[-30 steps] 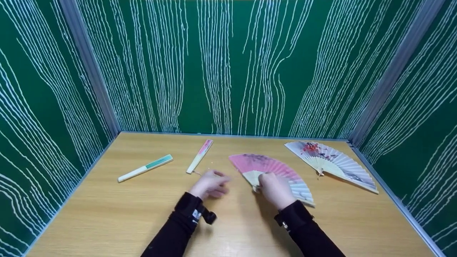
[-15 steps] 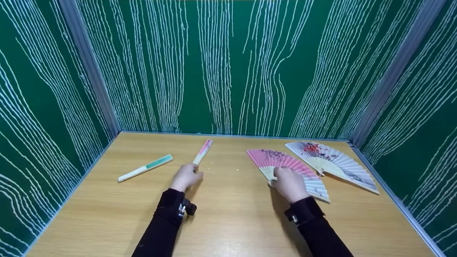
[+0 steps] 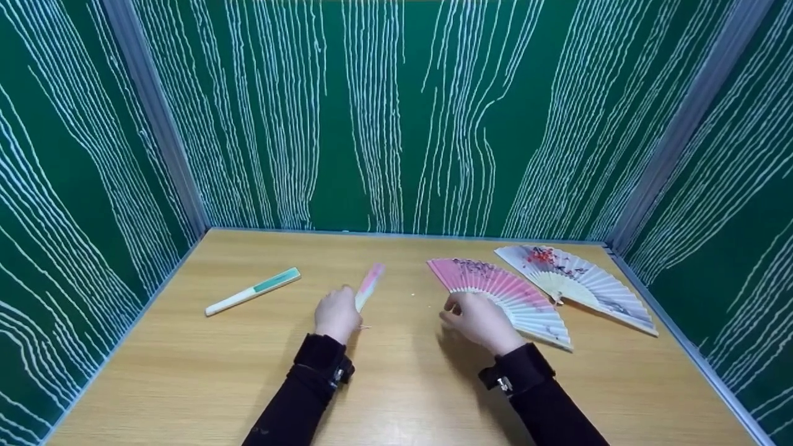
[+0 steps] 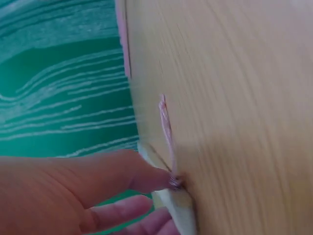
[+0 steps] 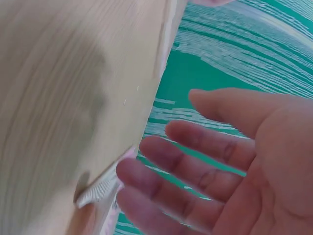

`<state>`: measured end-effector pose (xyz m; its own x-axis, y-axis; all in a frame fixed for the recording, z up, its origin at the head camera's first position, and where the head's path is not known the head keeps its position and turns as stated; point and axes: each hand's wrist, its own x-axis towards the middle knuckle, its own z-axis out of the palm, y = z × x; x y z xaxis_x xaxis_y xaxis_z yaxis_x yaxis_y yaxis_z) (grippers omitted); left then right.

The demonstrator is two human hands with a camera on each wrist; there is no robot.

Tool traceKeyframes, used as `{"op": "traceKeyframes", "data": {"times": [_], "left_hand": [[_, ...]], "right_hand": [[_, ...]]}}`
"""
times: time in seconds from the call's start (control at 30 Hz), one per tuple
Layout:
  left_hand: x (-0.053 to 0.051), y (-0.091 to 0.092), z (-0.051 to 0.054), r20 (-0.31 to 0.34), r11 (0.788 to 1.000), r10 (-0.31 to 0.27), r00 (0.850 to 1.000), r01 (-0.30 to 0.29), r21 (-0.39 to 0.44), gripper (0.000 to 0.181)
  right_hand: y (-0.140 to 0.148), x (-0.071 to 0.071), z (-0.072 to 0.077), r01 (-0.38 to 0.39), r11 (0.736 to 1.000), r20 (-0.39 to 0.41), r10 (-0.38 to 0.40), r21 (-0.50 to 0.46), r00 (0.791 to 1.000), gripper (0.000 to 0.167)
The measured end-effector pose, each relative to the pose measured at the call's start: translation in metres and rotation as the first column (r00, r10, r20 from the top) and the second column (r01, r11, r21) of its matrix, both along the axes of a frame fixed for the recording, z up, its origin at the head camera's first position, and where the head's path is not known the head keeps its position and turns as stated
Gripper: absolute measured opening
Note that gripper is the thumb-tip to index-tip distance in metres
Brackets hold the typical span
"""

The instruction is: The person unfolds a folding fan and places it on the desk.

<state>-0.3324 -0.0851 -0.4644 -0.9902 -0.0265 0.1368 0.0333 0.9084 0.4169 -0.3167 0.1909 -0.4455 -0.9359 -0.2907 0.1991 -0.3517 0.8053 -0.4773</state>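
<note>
My left hand (image 3: 337,314) pinches the folded pink-and-white fan (image 3: 370,288) near its narrow end. In the left wrist view, thumb and fingers hold the fan's pale end (image 4: 181,210), where a pink cord (image 4: 167,128) is tied. My right hand (image 3: 483,319) is over the lower left part of the spread pink fan (image 3: 489,282), hiding its pivot in the head view. Seen from the right wrist, the right hand (image 5: 210,166) holds nothing; its fingers are loosely bent and apart, with the spread fan (image 5: 100,192) beyond them.
A folded green-and-white fan (image 3: 253,291) lies at the left of the wooden table (image 3: 186,384). At the right lies a spread white fan with red flowers (image 3: 576,279), close to the pink one. Green walls with white lines (image 3: 372,124) surround the back and sides.
The left hand went left to the folded pink fan, took hold of it and brought it right and nearer. The right hand slid the spread pink fan right, then let go and shifted slightly left.
</note>
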Motion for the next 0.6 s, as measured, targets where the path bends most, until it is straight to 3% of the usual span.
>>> {"op": "traceKeyframes", "data": {"times": [0.1,0.17,0.2,0.27,0.33,0.43,0.5,0.6], "left_hand": [[0.005,0.007,0.002,0.048,0.997,-0.032,0.998,0.035,-0.062,0.027],[0.007,0.011,0.004,0.079,0.996,-0.060,0.995,0.065,-0.061,0.027],[0.008,0.013,0.005,0.100,0.996,-0.078,0.992,0.081,-0.025,0.028],[0.010,0.015,0.009,0.187,0.984,-0.143,0.972,0.119,0.135,0.027],[0.012,0.017,0.012,0.294,0.930,-0.236,0.926,0.128,0.345,0.023],[0.014,0.023,0.020,0.380,0.806,-0.388,0.840,0.110,0.581,0.018],[0.017,0.029,0.025,0.351,0.721,-0.489,0.799,0.143,0.678,0.020],[0.021,0.040,0.032,0.243,0.619,-0.592,0.768,0.240,0.748,0.026]], "right_hand": [[-0.006,0.000,-0.001,-0.063,0.993,0.084,0.071,-0.099,0.994,0.009],[-0.008,0.000,-0.003,-0.093,0.977,0.164,0.125,-0.192,0.979,0.014],[-0.009,0.000,-0.004,-0.101,0.964,0.207,0.153,-0.244,0.966,0.018],[-0.010,0.000,-0.006,-0.093,0.929,0.291,0.206,-0.360,0.934,0.025],[-0.011,-0.001,-0.009,-0.042,0.885,0.358,0.230,-0.463,0.905,0.030],[-0.012,-0.003,-0.011,0.068,0.807,0.410,0.223,-0.587,0.884,0.032],[-0.011,-0.004,-0.009,0.135,0.754,0.408,0.189,-0.643,0.893,0.032],[-0.008,-0.004,0.001,0.176,0.649,0.357,0.158,-0.740,0.921,0.030]]}}
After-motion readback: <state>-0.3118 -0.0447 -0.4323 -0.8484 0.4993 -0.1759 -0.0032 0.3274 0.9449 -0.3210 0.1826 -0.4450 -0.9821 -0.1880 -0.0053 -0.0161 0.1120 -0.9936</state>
